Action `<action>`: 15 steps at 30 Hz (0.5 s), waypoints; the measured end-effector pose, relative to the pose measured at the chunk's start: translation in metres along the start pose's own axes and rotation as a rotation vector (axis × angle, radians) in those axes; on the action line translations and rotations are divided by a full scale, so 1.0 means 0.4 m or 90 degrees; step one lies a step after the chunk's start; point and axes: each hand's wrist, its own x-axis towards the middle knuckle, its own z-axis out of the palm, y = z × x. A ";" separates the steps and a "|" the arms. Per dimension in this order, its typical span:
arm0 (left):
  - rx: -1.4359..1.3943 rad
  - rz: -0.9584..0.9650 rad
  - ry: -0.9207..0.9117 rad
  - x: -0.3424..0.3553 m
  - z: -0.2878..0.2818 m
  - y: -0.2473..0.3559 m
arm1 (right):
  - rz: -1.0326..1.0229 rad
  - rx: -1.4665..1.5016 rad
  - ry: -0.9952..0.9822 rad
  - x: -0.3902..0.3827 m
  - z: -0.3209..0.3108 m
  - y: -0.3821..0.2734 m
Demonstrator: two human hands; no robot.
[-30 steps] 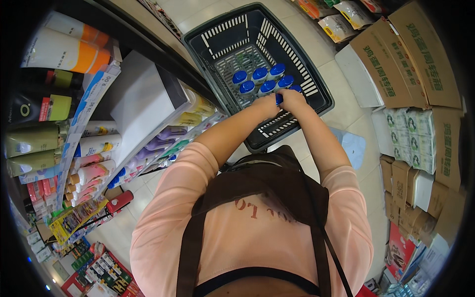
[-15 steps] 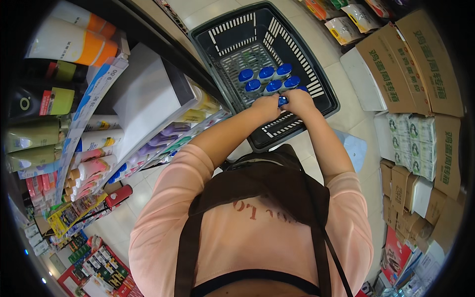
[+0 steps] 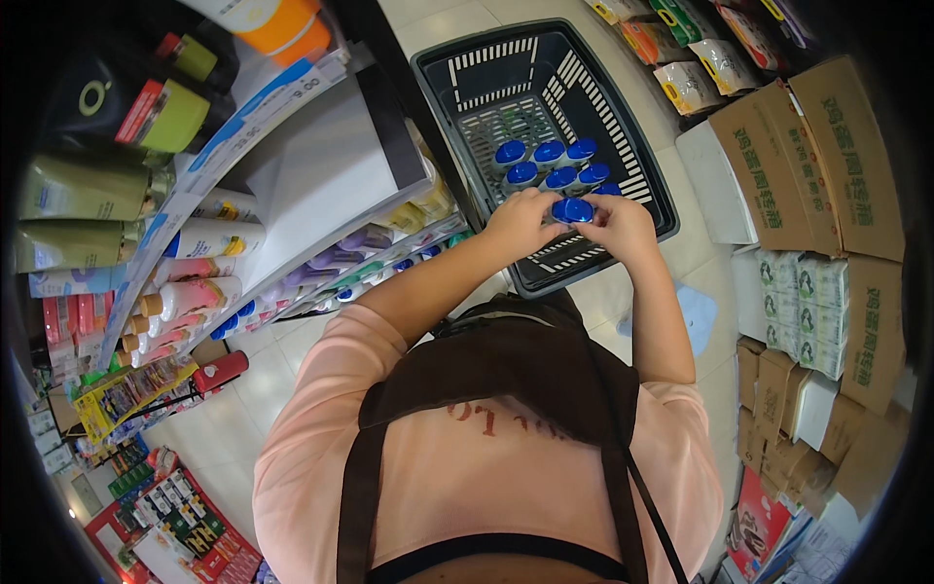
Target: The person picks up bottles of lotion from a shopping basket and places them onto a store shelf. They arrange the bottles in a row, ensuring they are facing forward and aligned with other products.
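Fingers (image 3: 605,207) around glossy oval blue cap (image 3: 573,210)

At the near end of the dark basket (image 3: 548,73), the left hand (image 3: 523,226) and the right hand (image 3: 625,230) grip a blue-capped bottle (image 3: 572,210); other blue-capped bottles (image 3: 560,178) stand inside the basket. Left of it is a stocked shelf (image 3: 302,175); right of it, cardboard boxes (image 3: 764,165).

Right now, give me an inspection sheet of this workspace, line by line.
Surface: pale tiled floor around the dark basket.
Things: blue-capped bottles in the basket, caps up; one held bottle at its near end.
Clutter: pale blue object right of the basket, kind unclear.
Hands: left hand and right hand both on the held bottle.
Cables: thin dark cord over the shirt; possibly a strap.
Surroundings: stocked shelf at left, cardboard boxes at right.
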 end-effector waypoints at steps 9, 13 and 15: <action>-0.164 0.128 0.089 -0.074 -0.068 0.026 | -0.125 0.217 0.070 -0.067 -0.064 -0.163; -0.221 0.149 0.115 -0.124 -0.143 0.068 | -0.175 0.285 0.044 -0.080 -0.071 -0.231; -0.211 0.165 0.144 -0.154 -0.174 0.078 | -0.199 0.294 0.022 -0.086 -0.076 -0.273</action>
